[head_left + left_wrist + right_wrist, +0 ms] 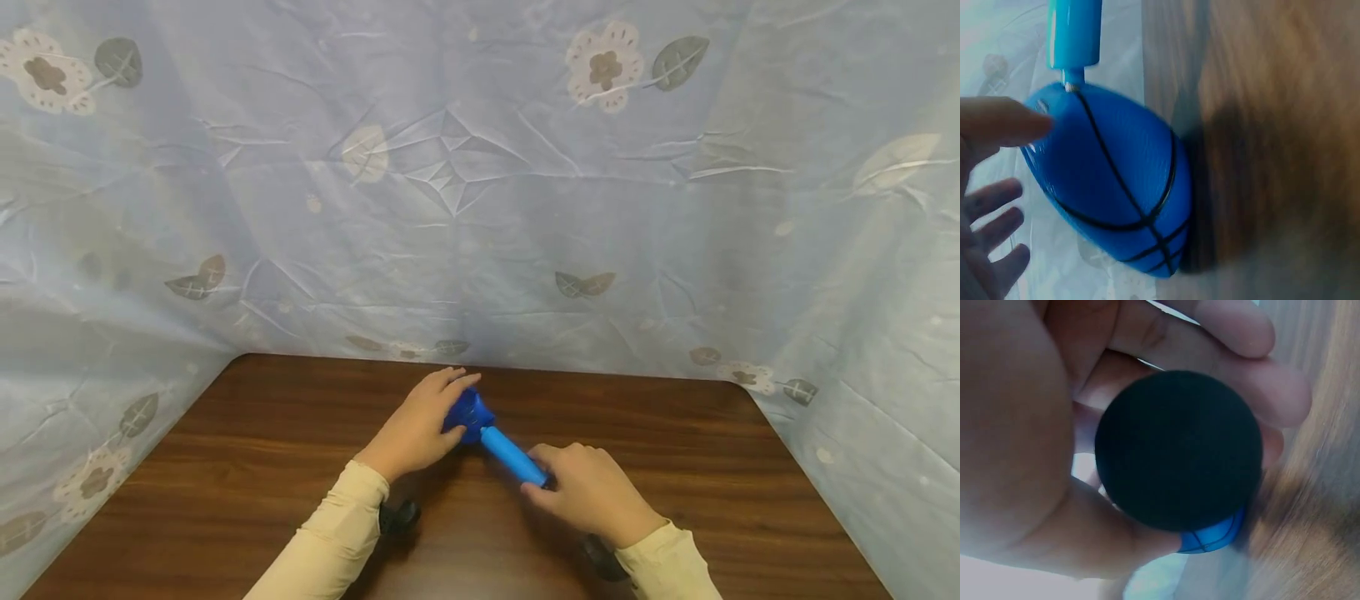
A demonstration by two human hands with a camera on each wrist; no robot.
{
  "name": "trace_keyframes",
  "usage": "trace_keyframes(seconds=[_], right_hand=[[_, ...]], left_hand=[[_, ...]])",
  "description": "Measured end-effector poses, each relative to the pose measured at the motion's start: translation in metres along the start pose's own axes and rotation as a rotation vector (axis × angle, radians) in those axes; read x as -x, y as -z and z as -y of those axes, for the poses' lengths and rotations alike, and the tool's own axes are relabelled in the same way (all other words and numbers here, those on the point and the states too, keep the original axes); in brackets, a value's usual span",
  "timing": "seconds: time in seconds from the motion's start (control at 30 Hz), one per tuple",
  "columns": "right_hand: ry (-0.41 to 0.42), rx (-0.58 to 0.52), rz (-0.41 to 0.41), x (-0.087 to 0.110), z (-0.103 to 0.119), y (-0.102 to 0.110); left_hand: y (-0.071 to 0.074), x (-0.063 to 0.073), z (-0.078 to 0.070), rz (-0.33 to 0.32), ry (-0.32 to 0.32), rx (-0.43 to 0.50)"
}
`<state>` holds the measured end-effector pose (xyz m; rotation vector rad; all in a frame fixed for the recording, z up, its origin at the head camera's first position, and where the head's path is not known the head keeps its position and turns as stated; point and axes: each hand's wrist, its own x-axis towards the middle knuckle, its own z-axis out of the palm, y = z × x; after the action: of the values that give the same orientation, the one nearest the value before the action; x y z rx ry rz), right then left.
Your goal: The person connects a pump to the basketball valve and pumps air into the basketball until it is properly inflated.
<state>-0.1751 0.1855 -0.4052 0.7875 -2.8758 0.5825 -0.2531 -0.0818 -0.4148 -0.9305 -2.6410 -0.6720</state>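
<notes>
Fingers (1000, 228) of the left hand (420, 425) lie loose and parted, the thumb reaching over a blue ball (1129, 162) with black lines, not clamping it. The ball is toward the far part of the wooden table (262, 467); whether it rests there or is lifted, I cannot tell. Its creased, pinched shape suggests a light, soft skin that would give under pressure, and the sheen may make it slippery; a broad palm across its side seems the surest hold. To its right, a slim neck (1074, 75) joins it to a light-blue pump (512, 455), probably stiff and light, with the joint the likeliest part to bend. At the right, the right hand (588, 487) grasps the pump's dark round end (1179, 450), thumb opposite fingers. No container shows.
</notes>
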Motion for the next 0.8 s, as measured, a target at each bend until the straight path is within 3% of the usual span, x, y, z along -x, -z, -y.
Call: trace_keyframes(seconds=[0.1,0.2,0.27,0.37,0.5,0.6,0.8], right_hand=[[-0.001,-0.004,0.002,0.000,0.001,-0.001],[0.003,-0.008,-0.001,0.000,0.002,-0.001],[0.008,0.003,-0.010,-0.001,0.002,-0.001],[0.015,0.021,-0.025,-0.001,0.002,-0.002],[0.028,0.029,-0.042,-0.002,0.002,-0.002],[0.034,0.021,-0.045,-0.002,0.002,-0.003],[0.051,0.015,-0.043,-0.003,0.004,-0.007]], left_hand=[[0.001,0.008,-0.009,-0.110,0.097,0.224],[-0.001,0.017,-0.021,-0.170,0.234,0.548],[-0.006,0.024,-0.028,-0.146,0.334,0.759],[-0.015,0.032,-0.037,-0.030,0.473,1.005],[-0.032,0.038,-0.047,0.086,0.585,1.217],[-0.045,0.039,-0.054,0.106,0.621,1.303],[-0.059,0.038,-0.059,0.086,0.617,1.489]])
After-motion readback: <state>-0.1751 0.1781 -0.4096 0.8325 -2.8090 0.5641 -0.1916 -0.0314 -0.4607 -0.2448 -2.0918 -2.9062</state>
